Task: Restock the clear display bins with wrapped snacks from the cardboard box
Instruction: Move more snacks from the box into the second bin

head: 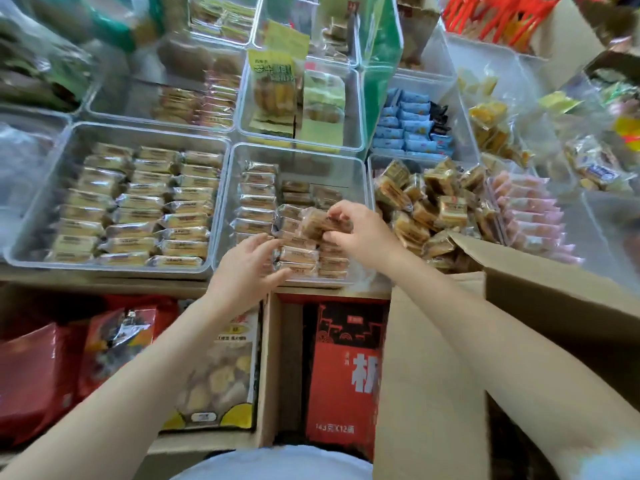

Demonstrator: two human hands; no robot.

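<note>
Both hands work over the middle clear bin (360, 174), at about 12 o'clock from the person. The right hand (360, 230) pinches a small bundle of wrapped snacks (320, 223) between thumb and curled fingers, held just above the rows already lying in the bin. The left hand (246, 268) reaches over the bin's near rim, fingers straight and slightly spread, their tips touching the snacks in the front rows; it grips nothing.

The bin's left column and near rows are filled; its far right corner, toward 1 o'clock, shows bare floor with room to set more down. At 10 o'clock the left bin (45, 188) is packed edge to edge in neat rows. At 2 o'clock another bin (372, 161) holds a loose heap of square snacks that rises above its rim.

The cardboard box (540, 292) sits at 3 o'clock under the right forearm, its open flap leaning against the heap.
</note>
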